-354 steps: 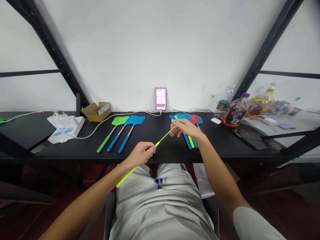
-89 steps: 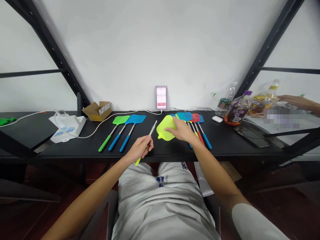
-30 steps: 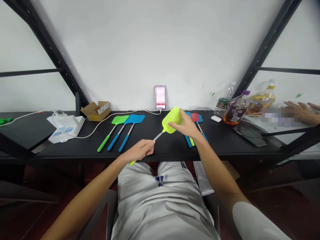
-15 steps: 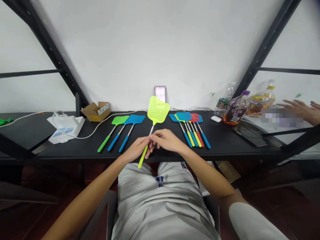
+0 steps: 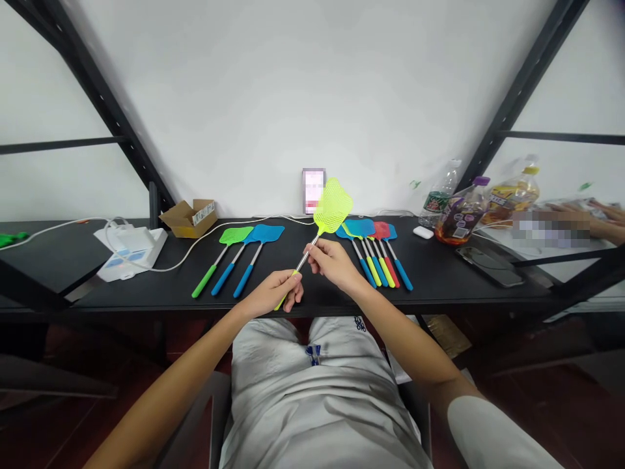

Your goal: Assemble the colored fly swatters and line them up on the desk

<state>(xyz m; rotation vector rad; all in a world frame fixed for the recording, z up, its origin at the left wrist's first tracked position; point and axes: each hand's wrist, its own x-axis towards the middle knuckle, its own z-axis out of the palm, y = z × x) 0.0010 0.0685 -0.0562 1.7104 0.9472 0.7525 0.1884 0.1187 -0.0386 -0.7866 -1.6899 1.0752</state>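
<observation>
I hold a yellow fly swatter (image 5: pixel 332 207) over the black table (image 5: pixel 439 277), its mesh head raised and tilted to the right. My left hand (image 5: pixel 273 294) is closed round its yellow handle. My right hand (image 5: pixel 331 262) pinches the metal rod just above. A group of three swatters (image 5: pixel 239 255), one green and two blue, lies to the left. A fan of several blue, yellow and red swatters (image 5: pixel 375 251) lies to the right of my right hand.
A phone (image 5: pixel 313 191) stands against the wall at the back. A cardboard box (image 5: pixel 188 217) and a white charger block (image 5: pixel 129 251) with cables sit at left. Bottles (image 5: pixel 461 218) and a dark phone (image 5: pixel 491 266) are at right, where another person's hand (image 5: pixel 603 218) rests.
My right hand let go of the mesh head and came down to the rod by my left hand. The swatter stood upright and has now tipped right.
</observation>
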